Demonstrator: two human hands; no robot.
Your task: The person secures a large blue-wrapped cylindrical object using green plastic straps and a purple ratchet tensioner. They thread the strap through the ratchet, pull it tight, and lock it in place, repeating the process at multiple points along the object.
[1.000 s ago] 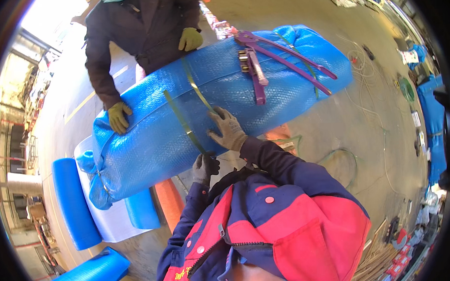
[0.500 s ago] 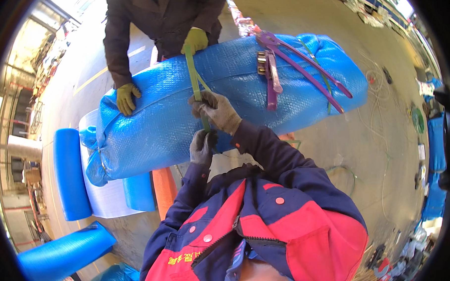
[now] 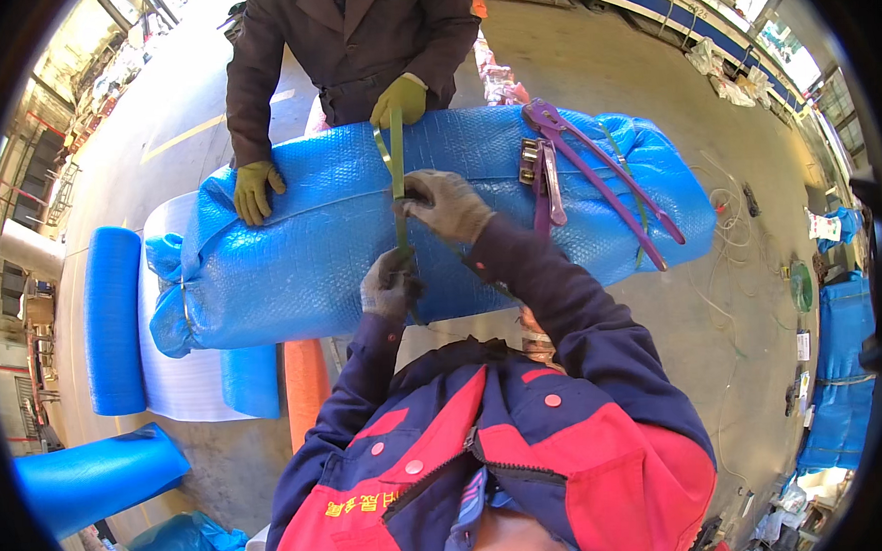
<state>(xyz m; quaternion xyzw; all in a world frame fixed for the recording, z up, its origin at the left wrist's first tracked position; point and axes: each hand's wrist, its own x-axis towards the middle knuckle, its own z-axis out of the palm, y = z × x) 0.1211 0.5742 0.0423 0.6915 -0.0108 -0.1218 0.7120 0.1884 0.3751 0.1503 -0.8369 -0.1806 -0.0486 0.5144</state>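
Both gloved hands are closed on the green strap (image 3: pixel 397 170) running over the blue wrapped bundle (image 3: pixel 362 230): right hand (image 3: pixel 445 203) pinches it on top, left hand (image 3: pixel 388 285) grips it lower on the near side. I'd keep it flat, untwisted and square across while the co-worker's yellow-gloved hand (image 3: pixel 401 98) steadies the far side.

blue wrapped bundle (image 3: pixel 362 230) | centre | long, cylindrical, green-strapped
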